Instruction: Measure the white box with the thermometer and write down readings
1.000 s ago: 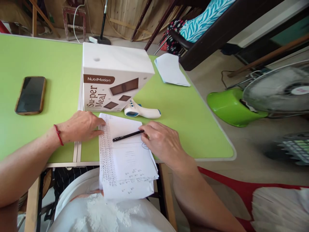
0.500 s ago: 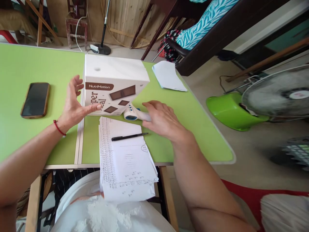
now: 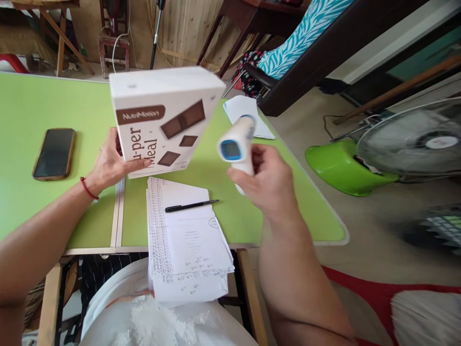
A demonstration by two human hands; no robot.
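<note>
My left hand (image 3: 112, 161) grips the lower left edge of a white NutriMotion box (image 3: 169, 129), its thumb across the printed front and its other fingers behind. The box is tilted and looks lifted off the green table. In my right hand (image 3: 268, 175) is a white infrared thermometer (image 3: 237, 142) with a blue-rimmed screen, held upright by its handle above the table. The screen faces me, but its reading is too blurred to make out. Below the box lie handwritten papers (image 3: 190, 240), with a black pen (image 3: 190, 205) resting on them.
A phone in a brown case (image 3: 54, 154) lies on the left of the green table (image 3: 288, 206). Folded white paper (image 3: 264, 127) sits near the far right edge. Beyond that edge are a green stool (image 3: 345, 170) and a fan (image 3: 425, 144).
My right hand has closed on the thermometer and raised it off the table. My left hand has gripped the box, which has tilted and shifted slightly left and up.
</note>
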